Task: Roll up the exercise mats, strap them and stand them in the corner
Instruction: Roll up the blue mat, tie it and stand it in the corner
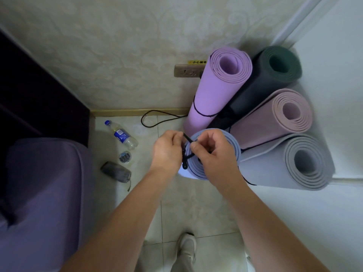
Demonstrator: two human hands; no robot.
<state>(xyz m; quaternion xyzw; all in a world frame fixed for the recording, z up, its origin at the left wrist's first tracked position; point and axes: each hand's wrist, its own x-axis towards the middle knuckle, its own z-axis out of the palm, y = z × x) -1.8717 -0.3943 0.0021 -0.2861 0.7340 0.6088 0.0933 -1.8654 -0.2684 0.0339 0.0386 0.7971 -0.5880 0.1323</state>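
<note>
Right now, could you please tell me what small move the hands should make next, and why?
Probably draw the black cord tight and knot it: the left hand and right hand both pinch it above the blue mat, where it hangs in loose loops.

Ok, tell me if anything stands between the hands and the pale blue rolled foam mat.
Nothing visible does: left hand and right hand pinch the thin black strap cord right at the top of the pale blue rolled foam mat.

Both the left hand (167, 152) and right hand (214, 154) pinch a black strap (187, 138) over the blue mat (233, 148).
</note>
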